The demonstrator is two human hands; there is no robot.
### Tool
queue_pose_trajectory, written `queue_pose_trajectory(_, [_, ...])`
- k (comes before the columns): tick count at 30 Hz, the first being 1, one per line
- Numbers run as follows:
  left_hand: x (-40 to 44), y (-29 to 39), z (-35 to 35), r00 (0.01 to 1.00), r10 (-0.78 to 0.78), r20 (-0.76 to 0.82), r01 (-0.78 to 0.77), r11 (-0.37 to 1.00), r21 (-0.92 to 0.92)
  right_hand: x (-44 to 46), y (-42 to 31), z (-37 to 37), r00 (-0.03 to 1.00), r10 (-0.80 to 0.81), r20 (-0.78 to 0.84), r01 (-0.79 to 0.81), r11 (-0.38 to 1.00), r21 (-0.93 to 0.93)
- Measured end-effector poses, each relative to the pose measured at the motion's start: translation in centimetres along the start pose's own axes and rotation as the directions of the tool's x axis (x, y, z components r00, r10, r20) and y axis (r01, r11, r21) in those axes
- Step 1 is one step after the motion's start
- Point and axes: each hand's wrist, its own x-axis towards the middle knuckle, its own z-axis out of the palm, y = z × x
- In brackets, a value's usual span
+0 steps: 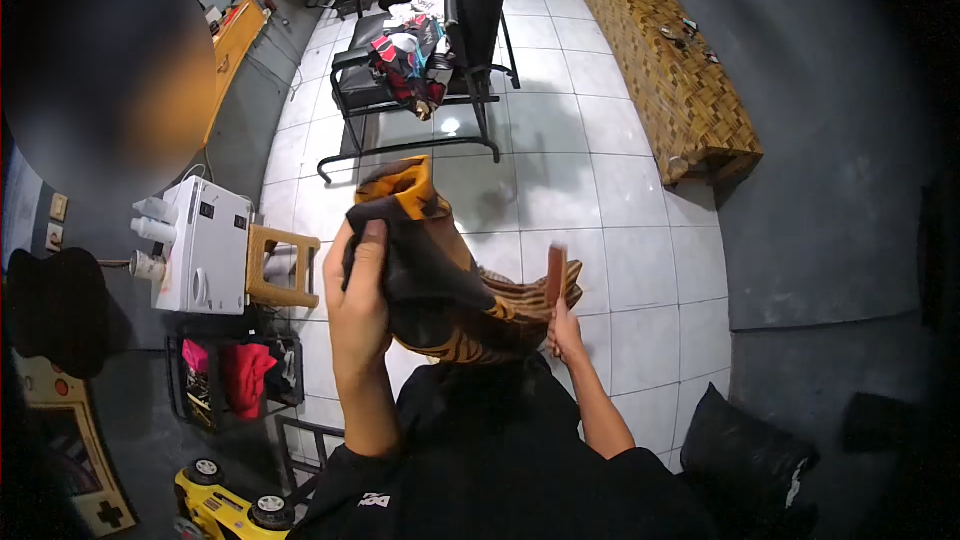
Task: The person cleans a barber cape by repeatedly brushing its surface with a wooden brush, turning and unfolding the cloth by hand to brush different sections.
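Observation:
A black, orange and brown striped garment (430, 270) stretches in front of my torso. My left hand (360, 290) is closed on its black upper end, thumb on top, where an orange-edged fold stands open. At the other end my right hand (566, 335) is closed, pinching at the striped cloth. A flat reddish-brown piece (556, 275) rises from the right fingers, blurred at its tip; I cannot tell whether it belongs to the garment. Some of the right fingers are hidden.
Ahead, a black chair (365, 80) bears a heap of clothes (412, 50). A woven-patterned bench (680, 70) lines the right wall. At left are a white cabinet (205, 250), a tan stool (285, 285) and a yellow toy car (225, 510). A black bag (740, 445) lies at lower right.

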Motion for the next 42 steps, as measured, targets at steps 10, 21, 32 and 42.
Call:
queue_pose_trajectory(10, [-1.4, -0.6, 1.2, 0.81, 0.461, 0.363, -0.587, 0.629, 0.51, -12.9, -11.4, 10.4, 0.444, -0.758, 0.479, 0.873, 0.486, -0.041])
queue_pose_trajectory(21, [-1.8, 3.2, -2.8, 0.98, 0.055, -0.19, -0.111, 0.949, -0.296, 6.6, 14.5, -8.1, 0.969, 0.163, 0.188, 0.182, 0.052, -0.982])
queue_pose_trajectory(32, [-1.2, 0.2, 3.2, 0.998, 0.04, -0.038, -0.032, 0.981, 0.192, -12.9, -9.2, 11.3, 0.422, -0.847, 0.323, 0.906, 0.382, -0.183])
queue_pose_trajectory(42, [0.2, -0.1, -0.8, 0.87, 0.388, -0.304, -0.384, 0.92, 0.073, 1.2, 5.3, 2.7, 0.86, -0.145, 0.489, 0.496, 0.013, -0.868])
